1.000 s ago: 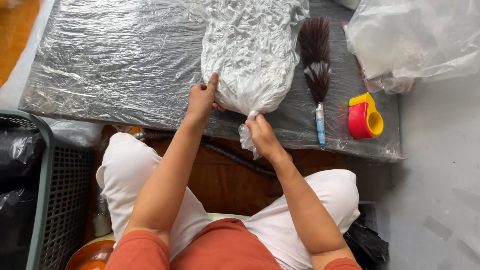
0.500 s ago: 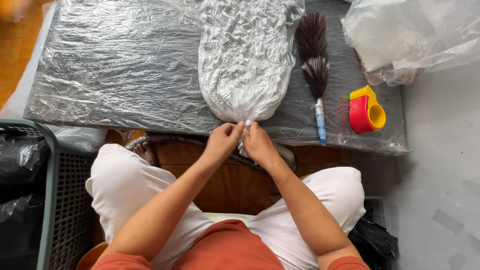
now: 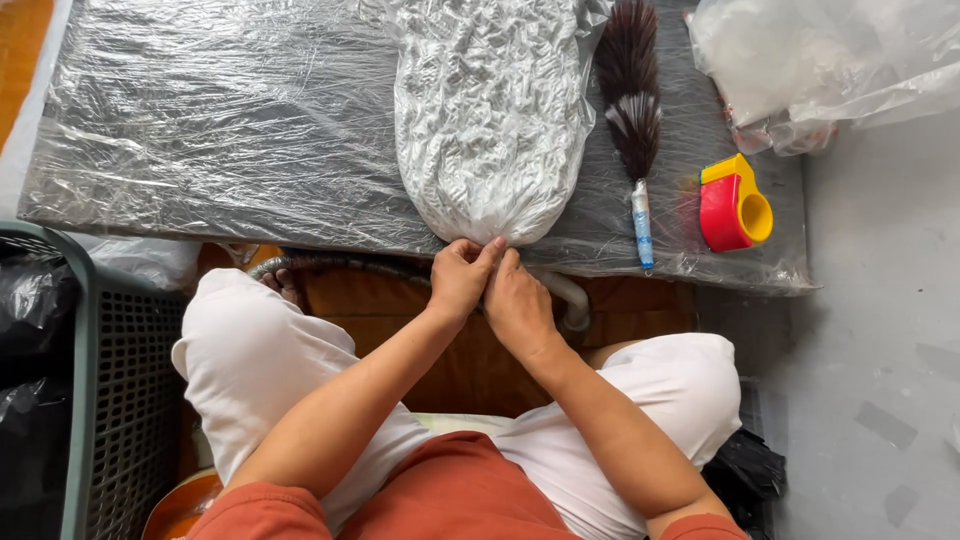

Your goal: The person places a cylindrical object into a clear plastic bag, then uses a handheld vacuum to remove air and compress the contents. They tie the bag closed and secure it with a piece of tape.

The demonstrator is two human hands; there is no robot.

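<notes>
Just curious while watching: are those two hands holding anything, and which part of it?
Both the left hand and right hand pinch the near, gathered end of the clear plastic bag of white crinkled stuffing, at the table edge.

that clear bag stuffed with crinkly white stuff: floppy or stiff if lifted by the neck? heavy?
Likely floppy: the clear bag is thin film, bulging unevenly around its crumpled white filling. Probably light for its size, since the filling looks airy and loose. The film looks glossy and may slip, though both hands, left hand and right hand, pinch its gathered end at the table edge.
</notes>
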